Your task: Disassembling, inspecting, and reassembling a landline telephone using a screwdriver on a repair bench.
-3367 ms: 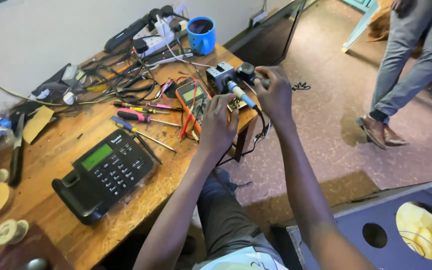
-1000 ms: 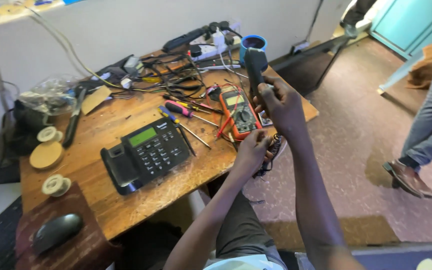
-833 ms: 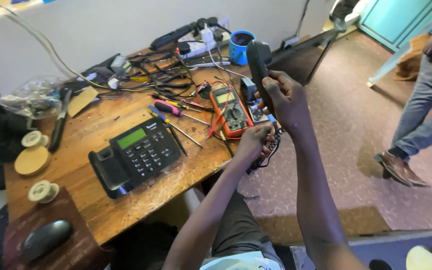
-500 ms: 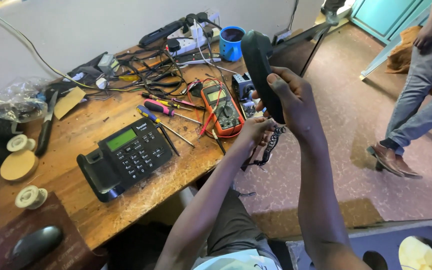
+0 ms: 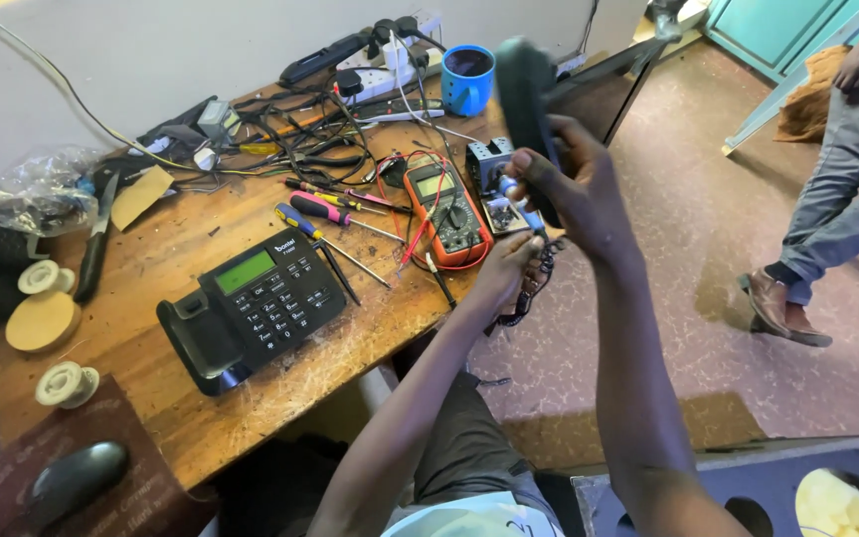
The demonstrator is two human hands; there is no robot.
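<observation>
1. Right hand (image 5: 574, 189) raised above the worktop (image 5: 201, 398) edge, fingers wrapped tight round the black handset (image 5: 527, 94), held upright.
2. Left hand (image 5: 504, 273) lower, fingers pinched on the coiled cord (image 5: 539, 283) beside the orange multimeter (image 5: 446, 209).

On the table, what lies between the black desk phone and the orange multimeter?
In the head view, screwdrivers with coloured handles lie between the desk phone and the multimeter, on the wooden table.

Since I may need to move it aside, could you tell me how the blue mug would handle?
The blue mug looks rigid and squat, so unlikely to tip. It seems to hold dark liquid, so a push could spill onto the nearby power strip.
</observation>
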